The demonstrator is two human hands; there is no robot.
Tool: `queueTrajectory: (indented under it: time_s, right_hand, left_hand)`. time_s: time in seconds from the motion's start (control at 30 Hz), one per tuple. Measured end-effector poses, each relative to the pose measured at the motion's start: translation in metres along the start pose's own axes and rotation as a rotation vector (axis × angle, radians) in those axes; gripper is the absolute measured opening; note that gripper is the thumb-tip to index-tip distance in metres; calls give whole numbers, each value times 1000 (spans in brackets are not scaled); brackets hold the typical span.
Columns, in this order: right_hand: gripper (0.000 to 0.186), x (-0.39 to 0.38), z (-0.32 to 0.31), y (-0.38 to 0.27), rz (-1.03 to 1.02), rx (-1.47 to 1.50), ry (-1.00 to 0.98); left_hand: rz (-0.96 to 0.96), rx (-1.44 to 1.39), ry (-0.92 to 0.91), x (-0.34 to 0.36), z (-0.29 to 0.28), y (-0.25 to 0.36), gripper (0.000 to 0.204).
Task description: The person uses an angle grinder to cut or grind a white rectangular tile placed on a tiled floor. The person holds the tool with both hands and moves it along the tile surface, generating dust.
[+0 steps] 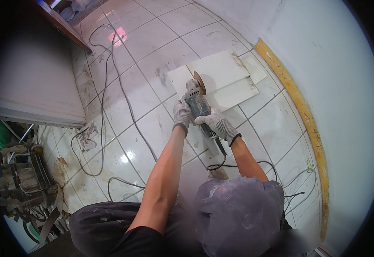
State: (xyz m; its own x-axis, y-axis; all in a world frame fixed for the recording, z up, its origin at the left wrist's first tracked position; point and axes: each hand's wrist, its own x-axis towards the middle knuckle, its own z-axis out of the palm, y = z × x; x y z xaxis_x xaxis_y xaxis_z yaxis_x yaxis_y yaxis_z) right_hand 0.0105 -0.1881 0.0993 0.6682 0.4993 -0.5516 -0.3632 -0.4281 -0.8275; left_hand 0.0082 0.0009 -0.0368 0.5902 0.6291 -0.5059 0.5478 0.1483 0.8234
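I hold an angle grinder (199,105) with a dark green body and a grey head, both hands in knitted grey gloves with dark cuffs. My left hand (182,113) closes around its front part, beside the head. My right hand (215,123) is wrapped round the rear of the body, where the black cord leaves. A brown cutting disc (200,82) stands on edge at the right of the head, over a white tile (221,68) on the floor. A thin dark line crosses this tile beyond the disc. Whether the disc touches the tile cannot be made out.
Another white tile piece (234,95) lies partly under the first. A long black cable (129,100) loops over the tiled floor (152,51) at left. A yellow strip (300,107) lines the right wall's foot. Tools and hoses (24,180) pile up at lower left.
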Motion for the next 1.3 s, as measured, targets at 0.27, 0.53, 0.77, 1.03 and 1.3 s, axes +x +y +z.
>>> queueTrajectory:
  time_s: [0.27, 0.53, 0.77, 1.03, 1.3]
  right_hand:
    - [60, -3, 0, -2, 13, 3, 14]
    - [51, 0, 0, -1, -2, 6, -21]
    - [55, -1, 1, -2, -7, 32, 8]
    - [56, -6, -3, -4, 26, 28, 12]
    - [61, -1, 1, -6, 12, 30, -8]
  left_hand:
    - [-22, -5, -6, -4, 1, 3, 63]
    - [-8, -7, -6, 3, 0, -2, 62]
    - [-20, -23, -21, -1, 0, 2, 63]
    - [39, 61, -5, -22, 1, 14, 62]
    - [-8, -24, -1, -5, -3, 7, 61]
